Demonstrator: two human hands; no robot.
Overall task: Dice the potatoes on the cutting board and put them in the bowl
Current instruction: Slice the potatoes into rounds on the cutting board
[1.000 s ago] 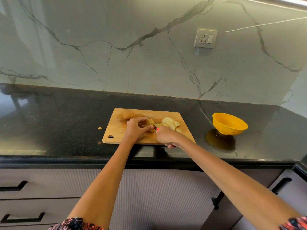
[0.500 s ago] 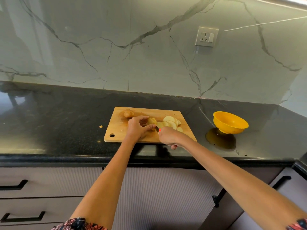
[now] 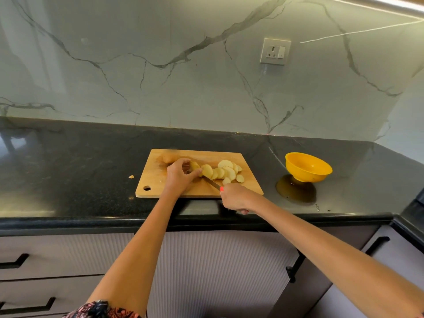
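Note:
A wooden cutting board point(image 3: 160, 180) lies on the black counter. Pale potato slices point(image 3: 226, 171) lie in a row on its right half. My left hand point(image 3: 180, 177) grips the uncut end of a potato point(image 3: 194, 166) at the board's middle. My right hand point(image 3: 236, 197) grips a knife point(image 3: 212, 182) by its red handle at the board's near edge; the blade points up-left, its tip at the potato. Another whole potato point(image 3: 168, 159) sits at the board's far left, partly behind my left hand. A yellow bowl point(image 3: 307, 166) stands to the right of the board.
A small potato scrap point(image 3: 131, 176) lies on the black counter point(image 3: 68, 168) left of the board. A wall socket point(image 3: 274, 51) sits on the marble backsplash. Drawers and cabinet doors run below the counter's front edge.
My right hand has drawn back toward the board's near edge, so the knife blade now shows. My left hand still holds the potato in about the same place.

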